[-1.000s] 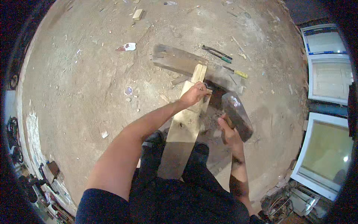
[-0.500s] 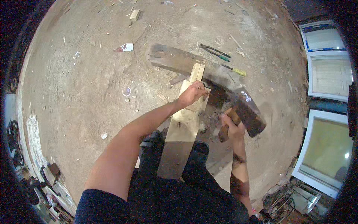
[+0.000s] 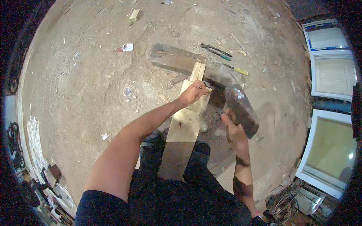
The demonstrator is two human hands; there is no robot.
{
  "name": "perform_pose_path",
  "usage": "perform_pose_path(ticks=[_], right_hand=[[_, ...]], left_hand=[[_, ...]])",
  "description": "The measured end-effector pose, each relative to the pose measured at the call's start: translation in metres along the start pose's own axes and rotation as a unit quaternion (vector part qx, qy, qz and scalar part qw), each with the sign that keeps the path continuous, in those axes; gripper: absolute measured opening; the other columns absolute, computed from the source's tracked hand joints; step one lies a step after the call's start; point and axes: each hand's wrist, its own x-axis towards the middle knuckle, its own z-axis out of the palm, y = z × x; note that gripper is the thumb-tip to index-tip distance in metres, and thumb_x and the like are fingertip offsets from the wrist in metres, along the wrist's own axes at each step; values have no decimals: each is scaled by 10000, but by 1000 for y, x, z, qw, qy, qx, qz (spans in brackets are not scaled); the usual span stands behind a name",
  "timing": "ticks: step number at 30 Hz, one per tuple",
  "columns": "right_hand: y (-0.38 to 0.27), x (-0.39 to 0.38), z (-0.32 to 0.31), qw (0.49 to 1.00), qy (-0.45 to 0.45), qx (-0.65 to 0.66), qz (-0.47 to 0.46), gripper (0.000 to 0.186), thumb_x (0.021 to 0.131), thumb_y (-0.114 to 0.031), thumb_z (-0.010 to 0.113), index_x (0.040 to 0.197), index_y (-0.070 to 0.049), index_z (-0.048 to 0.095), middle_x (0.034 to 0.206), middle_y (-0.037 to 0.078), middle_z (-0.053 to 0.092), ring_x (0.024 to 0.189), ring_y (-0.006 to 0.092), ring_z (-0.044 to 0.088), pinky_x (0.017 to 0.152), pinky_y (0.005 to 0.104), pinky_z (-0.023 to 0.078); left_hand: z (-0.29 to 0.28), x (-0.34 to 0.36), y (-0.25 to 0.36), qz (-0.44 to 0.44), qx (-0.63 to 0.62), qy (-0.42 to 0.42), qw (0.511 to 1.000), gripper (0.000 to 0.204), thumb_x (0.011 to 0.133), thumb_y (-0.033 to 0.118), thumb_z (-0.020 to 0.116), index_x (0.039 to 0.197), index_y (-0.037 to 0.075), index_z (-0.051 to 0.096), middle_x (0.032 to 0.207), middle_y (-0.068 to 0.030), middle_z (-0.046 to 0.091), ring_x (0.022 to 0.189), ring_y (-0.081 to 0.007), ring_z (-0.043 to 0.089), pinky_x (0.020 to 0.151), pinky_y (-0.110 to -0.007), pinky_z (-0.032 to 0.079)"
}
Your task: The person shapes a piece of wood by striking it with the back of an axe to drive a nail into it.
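Note:
My left hand point(image 3: 193, 93) is closed on a thin dark tool, mostly hidden by the fingers, over the far part of a pale wooden plank point(image 3: 182, 130). The plank runs away from me between my feet, and its narrower tongue point(image 3: 198, 71) reaches over an old weathered beam point(image 3: 171, 58). To the right of the plank, my right hand point(image 3: 235, 130) grips the wooden handle of a mallet point(image 3: 243, 113). The mallet's big dark block head is raised, slightly blurred, with shiny spots at its far end. It is apart from the left hand.
Beyond the beam lie pincers point(image 3: 217, 51) with a green grip and a yellow-handled tool point(image 3: 237, 69). A small wood block point(image 3: 135, 15) and scraps dot the dirt floor. White-framed windows point(image 3: 328, 147) stand along the right; cluttered metal parts point(image 3: 284, 205) lie at lower right.
The mallet has swung left and a little away from me, closer to my left hand, its head turning more lengthwise. My left hand and the plank have hardly moved.

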Motion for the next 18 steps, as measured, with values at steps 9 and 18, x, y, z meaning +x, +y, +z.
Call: perform_pose_path(ticks=[9, 18], right_hand=[[15, 10, 10, 983, -45, 36, 172, 135, 830, -108, 667, 889, -7, 601, 649, 62, 589, 482, 166, 533, 476, 348, 434], [-14, -16, -15, 998, 45, 26, 27, 102, 900, -119, 662, 867, -49, 596, 690, -6, 540, 646, 98, 511, 609, 266, 404]], left_hand=[[-4, 0, 0, 6, -25, -20, 999, 190, 832, -2, 664, 981, 78, 751, 903, -96, 576, 974, -301, 551, 877, -403, 473], [-6, 2, 4, 13, 10, -41, 999, 111, 871, 72, 686, 964, 81, 746, 899, -90, 577, 970, -289, 573, 856, -397, 492]])
